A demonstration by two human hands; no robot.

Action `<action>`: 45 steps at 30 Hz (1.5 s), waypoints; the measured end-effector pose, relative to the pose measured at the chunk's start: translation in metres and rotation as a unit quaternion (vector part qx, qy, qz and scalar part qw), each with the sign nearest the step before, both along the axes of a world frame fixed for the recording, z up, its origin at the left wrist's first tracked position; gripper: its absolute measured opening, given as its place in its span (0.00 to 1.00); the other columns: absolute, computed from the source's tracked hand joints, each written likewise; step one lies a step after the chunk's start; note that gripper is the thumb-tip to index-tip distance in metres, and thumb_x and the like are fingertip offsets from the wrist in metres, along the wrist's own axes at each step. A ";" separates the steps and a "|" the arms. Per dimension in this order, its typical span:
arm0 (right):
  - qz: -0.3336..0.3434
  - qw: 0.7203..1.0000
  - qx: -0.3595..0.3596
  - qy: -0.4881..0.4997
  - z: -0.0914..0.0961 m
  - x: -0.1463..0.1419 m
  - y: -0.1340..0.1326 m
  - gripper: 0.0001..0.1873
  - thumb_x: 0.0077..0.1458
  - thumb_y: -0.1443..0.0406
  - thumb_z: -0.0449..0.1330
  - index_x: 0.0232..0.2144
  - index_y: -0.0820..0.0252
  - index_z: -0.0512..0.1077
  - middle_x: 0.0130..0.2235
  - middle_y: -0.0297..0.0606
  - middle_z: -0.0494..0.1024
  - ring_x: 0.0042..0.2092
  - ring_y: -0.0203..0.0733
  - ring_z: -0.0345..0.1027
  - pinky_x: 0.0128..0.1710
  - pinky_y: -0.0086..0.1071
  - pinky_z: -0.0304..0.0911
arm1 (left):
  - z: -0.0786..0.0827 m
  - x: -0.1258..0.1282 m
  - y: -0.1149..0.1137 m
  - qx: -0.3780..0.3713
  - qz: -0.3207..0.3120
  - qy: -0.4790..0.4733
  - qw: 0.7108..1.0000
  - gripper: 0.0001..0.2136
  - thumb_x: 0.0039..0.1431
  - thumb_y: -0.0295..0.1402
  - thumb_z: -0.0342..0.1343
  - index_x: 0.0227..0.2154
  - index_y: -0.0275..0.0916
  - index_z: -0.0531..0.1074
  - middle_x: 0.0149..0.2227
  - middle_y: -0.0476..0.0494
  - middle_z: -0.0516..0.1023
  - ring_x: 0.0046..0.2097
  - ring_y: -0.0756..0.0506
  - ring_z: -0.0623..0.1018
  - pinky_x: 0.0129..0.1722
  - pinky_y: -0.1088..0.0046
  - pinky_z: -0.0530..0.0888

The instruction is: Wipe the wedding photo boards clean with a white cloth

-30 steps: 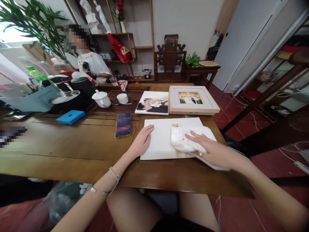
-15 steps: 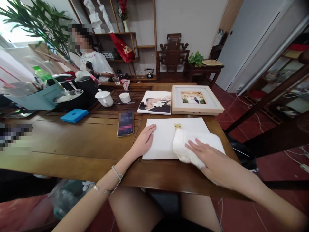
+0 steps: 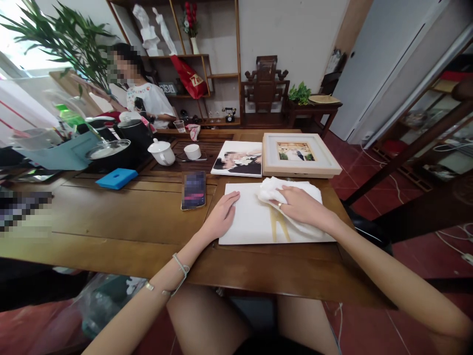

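A white flat panel (image 3: 246,219) lies on the wooden table in front of me. My left hand (image 3: 222,216) rests on its left edge, fingers stretched out and holding nothing. Under my right hand (image 3: 303,203) a bunched white cloth (image 3: 269,190) is gripped and pressed on the far part of the panel. Two tan streaks (image 3: 274,227) run down the panel towards me from below the cloth. The cloth and my right forearm hide much of the panel's right side.
Behind the panel are a photo print (image 3: 238,159) and a framed picture (image 3: 301,153). A phone (image 3: 194,190) and a blue block (image 3: 117,178) lie to the left. Farther back stand a lidded white cup (image 3: 161,152) and a small bowl (image 3: 192,151). A person (image 3: 148,98) sits across.
My right hand has moved the cloth away from me, to the panel's far side. The tan streaks, covered before, now show on the near side. My left hand has stayed in place.
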State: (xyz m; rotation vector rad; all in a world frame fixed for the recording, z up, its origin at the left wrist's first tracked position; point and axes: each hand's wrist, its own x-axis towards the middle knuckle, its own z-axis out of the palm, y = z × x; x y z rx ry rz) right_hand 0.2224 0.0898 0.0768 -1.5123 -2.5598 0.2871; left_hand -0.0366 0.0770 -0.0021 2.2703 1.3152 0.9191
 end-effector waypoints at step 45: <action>0.006 0.969 -0.124 0.215 -0.003 -0.030 0.050 0.21 0.63 0.54 0.49 0.45 0.61 0.74 0.50 0.45 0.77 0.49 0.50 0.71 0.50 0.38 0.62 | 0.000 -0.001 0.000 0.005 -0.005 0.002 1.000 0.19 0.65 0.29 0.42 0.56 0.34 0.67 0.61 0.33 0.67 0.63 0.40 0.65 0.64 0.54 0.61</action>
